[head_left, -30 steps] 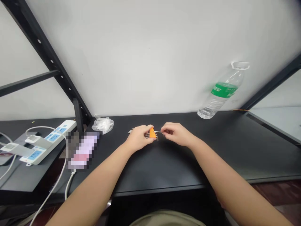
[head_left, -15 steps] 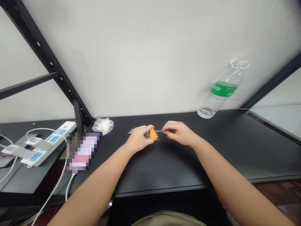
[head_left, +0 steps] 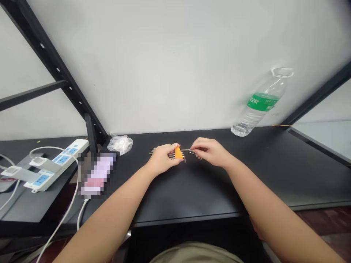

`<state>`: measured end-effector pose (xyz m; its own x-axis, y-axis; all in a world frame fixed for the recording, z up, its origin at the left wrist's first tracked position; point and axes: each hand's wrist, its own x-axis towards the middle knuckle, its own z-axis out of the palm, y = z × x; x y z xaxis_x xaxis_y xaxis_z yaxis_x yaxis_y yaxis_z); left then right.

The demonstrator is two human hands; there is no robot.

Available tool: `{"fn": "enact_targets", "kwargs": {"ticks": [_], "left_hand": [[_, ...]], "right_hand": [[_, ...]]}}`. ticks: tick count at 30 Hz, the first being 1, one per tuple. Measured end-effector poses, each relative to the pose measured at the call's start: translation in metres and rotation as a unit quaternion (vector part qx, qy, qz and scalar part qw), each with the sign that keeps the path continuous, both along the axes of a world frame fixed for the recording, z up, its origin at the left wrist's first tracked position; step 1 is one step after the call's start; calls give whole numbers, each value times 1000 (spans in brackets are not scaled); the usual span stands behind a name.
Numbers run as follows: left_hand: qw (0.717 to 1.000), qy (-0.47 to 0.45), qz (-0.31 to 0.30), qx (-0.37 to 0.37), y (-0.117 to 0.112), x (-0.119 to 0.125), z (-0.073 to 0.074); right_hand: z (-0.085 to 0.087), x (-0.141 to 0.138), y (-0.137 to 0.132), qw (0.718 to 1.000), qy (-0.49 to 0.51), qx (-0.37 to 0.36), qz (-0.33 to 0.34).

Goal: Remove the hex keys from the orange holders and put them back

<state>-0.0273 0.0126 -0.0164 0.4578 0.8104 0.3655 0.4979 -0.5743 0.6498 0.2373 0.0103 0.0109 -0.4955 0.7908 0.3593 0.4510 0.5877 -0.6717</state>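
Near the middle of the black table, my left hand (head_left: 161, 160) grips an orange hex key holder (head_left: 178, 152) between thumb and fingers. Several silver hex keys (head_left: 153, 150) pass through the holder and stick out on both sides; my palm hides their middle parts. Just to the right, my right hand (head_left: 210, 151) pinches the end of one hex key (head_left: 185, 149), whose long shaft reaches to the top of the holder. A second short metal piece (head_left: 193, 153) shows under my right fingertips; whether it is held or lies on the table I cannot tell.
A crumpled clear plastic bag (head_left: 120, 144) lies at the back left. Left of my arm is a pixelated phone (head_left: 99, 173) on a white cable (head_left: 82, 213). A white power strip (head_left: 59, 164) sits farther left. A clear bottle with a green label (head_left: 263, 101) stands against the wall, right.
My right hand has shifted very slightly to the right, and a bit more of the key's shaft shows between the hands. The left hand keeps its hold. The view has tilted a little.
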Motion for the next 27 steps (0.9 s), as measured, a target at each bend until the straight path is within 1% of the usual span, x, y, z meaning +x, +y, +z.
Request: {"fn": "enact_targets", "kwargs": {"ticks": [6,10,12,14,16,18,21,24,27], "left_hand": [[1000,5,-3,-5,-1,1,2],[999,36,-24,4,-7,4,8],[998,49,-40,15,-9,6,11],[997,51,-48,20,-9,7,11],[998,39,-38,15,-8,7,10],[1000,22,-17,5,-6,5,7],[1000,14,-3,-6,-3,2,1],[1000,16,-2,-10,-2,2,-1],[1000,9,-15,-18,-2,3,-2]], "right_hand": [[4,1,-1,999,-20,14,26],[2,-14,-6,998,-32,38,42],[0,-24,-9,998,-16,27,55],[-3,-28,-8,999,4,7,50],[-6,-23,-4,1000,-8,8,16],[-8,-9,4,997,-64,30,-30],[-11,13,15,981,-181,35,-64],[-16,22,18,958,-280,19,-59],[-20,17,15,942,-332,4,-55]]}}
